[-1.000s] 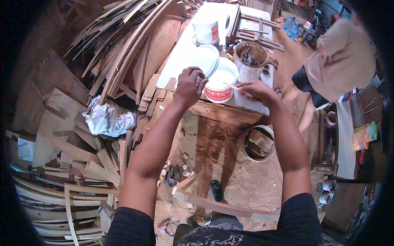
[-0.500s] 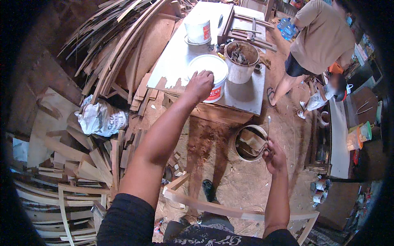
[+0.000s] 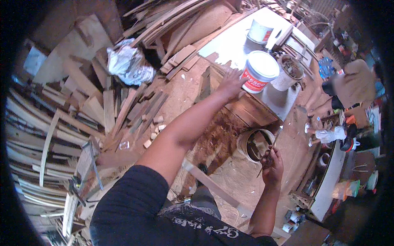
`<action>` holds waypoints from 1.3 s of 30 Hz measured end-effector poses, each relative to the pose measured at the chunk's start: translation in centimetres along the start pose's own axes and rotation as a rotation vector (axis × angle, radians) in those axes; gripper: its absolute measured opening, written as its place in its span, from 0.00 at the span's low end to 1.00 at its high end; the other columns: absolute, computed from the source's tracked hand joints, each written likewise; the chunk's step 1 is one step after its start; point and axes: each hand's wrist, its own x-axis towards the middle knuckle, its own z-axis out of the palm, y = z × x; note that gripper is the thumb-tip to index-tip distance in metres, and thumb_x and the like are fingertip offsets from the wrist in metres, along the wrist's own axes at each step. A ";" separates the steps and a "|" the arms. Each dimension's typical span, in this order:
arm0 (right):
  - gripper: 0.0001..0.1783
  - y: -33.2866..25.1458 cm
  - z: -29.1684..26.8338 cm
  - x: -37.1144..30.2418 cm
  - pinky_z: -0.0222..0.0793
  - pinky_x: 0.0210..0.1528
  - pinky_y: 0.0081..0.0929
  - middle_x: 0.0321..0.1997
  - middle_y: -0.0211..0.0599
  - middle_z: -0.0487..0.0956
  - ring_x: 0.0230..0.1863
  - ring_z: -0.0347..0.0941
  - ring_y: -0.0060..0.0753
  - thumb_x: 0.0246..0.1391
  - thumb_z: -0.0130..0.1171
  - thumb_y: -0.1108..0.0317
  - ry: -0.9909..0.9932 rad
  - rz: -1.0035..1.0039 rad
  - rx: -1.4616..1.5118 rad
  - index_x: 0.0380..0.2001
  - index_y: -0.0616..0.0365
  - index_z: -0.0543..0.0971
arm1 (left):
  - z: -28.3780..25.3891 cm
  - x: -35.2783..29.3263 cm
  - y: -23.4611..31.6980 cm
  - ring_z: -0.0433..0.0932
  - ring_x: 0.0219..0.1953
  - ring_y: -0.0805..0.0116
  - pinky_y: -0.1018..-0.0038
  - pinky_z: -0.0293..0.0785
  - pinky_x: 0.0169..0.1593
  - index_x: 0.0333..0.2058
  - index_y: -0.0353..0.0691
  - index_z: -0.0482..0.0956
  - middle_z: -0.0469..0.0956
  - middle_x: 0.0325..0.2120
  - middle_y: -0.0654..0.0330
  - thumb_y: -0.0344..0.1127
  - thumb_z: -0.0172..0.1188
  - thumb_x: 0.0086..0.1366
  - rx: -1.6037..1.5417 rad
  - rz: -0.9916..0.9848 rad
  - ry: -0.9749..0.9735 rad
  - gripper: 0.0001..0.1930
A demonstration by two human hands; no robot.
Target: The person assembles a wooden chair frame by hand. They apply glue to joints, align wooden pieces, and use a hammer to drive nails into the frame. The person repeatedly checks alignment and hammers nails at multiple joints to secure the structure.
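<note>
My left hand reaches to the near left side of a lidded white bucket with a red label, at the table's front edge. Its fingers are stretched out against or just beside the bucket, not wrapped round it. My right hand is closed on a thin stick with a pale tip, which points up and away while its other end shows below the fist. Beyond that hand, an open round pail stands on the floor with a flat pale piece inside.
On the white table are a second white bucket and an open pail of scraps. A curved wooden frame crosses before my legs. Wood offcuts and a white sack lie left. Another person stands far right.
My view has swung, so the table now appears further right. My left hand has slid from the bucket's lid to its near left side. The stick stays in my right hand, now tilted more.
</note>
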 end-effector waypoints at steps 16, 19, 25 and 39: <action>0.16 19.5 17.1 -21.3 0.75 0.39 0.23 0.45 0.32 0.82 0.37 0.77 0.23 0.73 0.55 0.63 -0.629 -0.017 -0.530 0.57 0.59 0.77 | -0.1 -101.7 9.8 0.84 0.41 0.35 0.46 0.77 0.47 0.36 0.28 0.85 0.83 0.36 0.32 0.72 0.52 0.68 -0.269 -1.478 -0.329 0.42; 0.15 24.9 21.1 -29.4 0.74 0.39 0.25 0.44 0.33 0.82 0.35 0.76 0.24 0.73 0.54 0.64 -0.752 0.081 -0.683 0.54 0.60 0.79 | -1.2 -121.9 20.9 0.85 0.39 0.40 0.52 0.79 0.49 0.34 0.22 0.85 0.84 0.33 0.34 0.82 0.47 0.64 -0.084 -1.676 -0.289 0.53; 0.19 26.9 20.8 -35.6 0.75 0.39 0.27 0.43 0.35 0.82 0.35 0.77 0.24 0.72 0.54 0.67 -0.849 0.193 -0.880 0.61 0.63 0.77 | 1.5 -127.8 31.3 0.86 0.38 0.48 0.54 0.81 0.43 0.67 0.53 0.71 0.85 0.43 0.42 0.57 0.68 0.63 -0.187 -1.603 -0.727 0.36; 0.19 17.8 23.2 -2.6 0.76 0.44 0.26 0.39 0.30 0.84 0.36 0.77 0.23 0.71 0.58 0.65 -1.102 -0.216 -1.799 0.61 0.54 0.81 | -0.7 -95.7 13.0 0.77 0.29 0.71 0.70 0.74 0.37 0.31 0.35 0.82 0.81 0.23 0.61 0.56 0.68 0.67 -0.803 -1.856 0.319 0.25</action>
